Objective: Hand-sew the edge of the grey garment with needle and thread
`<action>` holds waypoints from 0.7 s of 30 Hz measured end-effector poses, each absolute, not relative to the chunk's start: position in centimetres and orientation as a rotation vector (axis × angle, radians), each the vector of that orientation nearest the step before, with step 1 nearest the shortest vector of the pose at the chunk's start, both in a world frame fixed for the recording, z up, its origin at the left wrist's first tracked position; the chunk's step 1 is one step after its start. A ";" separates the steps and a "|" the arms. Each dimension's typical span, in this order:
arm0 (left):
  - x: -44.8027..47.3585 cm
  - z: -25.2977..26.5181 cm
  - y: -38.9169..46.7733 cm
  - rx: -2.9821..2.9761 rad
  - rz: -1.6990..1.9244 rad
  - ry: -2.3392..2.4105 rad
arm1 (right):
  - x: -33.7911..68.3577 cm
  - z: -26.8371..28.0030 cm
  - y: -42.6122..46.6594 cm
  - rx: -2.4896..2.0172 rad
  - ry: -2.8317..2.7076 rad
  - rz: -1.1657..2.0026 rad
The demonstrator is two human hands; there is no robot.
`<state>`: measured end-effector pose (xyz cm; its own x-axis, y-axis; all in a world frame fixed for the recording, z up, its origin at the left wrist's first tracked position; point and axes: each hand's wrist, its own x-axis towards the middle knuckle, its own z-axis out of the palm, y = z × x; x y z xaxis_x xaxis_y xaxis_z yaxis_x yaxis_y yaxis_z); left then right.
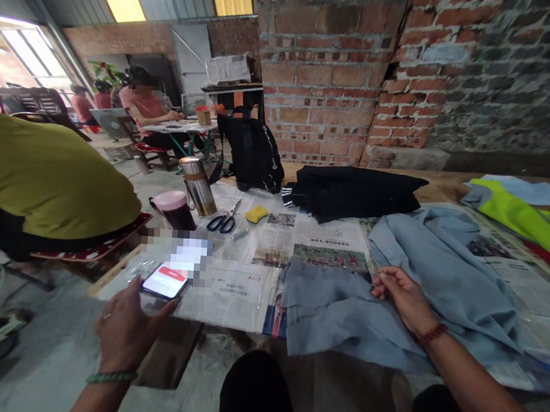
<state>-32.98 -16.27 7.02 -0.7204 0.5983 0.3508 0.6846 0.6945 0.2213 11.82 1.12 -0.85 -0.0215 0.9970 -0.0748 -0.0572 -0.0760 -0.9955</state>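
My left hand (130, 328) is at the near left edge of the table, its thumb and fingers around the lower end of a smartphone (165, 280) with a lit screen. Part of that screen is blurred out. Over a grey garment (334, 309) on the newspaper, my right hand (402, 298) is closed in a pinch. Whatever sits between those fingertips is too small to make out. The garment spreads to both sides of this hand, and its near edge hangs over the table's front.
Newspaper (232, 290) under plastic covers the table. Scissors (225, 218), a yellow sponge (256, 214), a steel flask (198, 186) and a pink-lidded cup (175, 209) stand or lie left. Behind are a black backpack (250, 148), dark clothing (355, 189) and a yellow vest (526, 215). A person sits close left.
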 end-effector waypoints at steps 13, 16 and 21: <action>-32.6 6.4 -16.8 -1.250 -0.288 -2.361 | 11.9 -0.8 1.0 -1.191 -1.139 1.314; -32.4 6.5 -16.8 -1.250 -0.288 -2.378 | 11.9 -0.8 1.0 -1.195 -1.133 1.320; -32.5 6.6 -16.8 -1.227 -0.312 -2.442 | 11.8 -0.7 1.0 -1.190 -1.133 1.325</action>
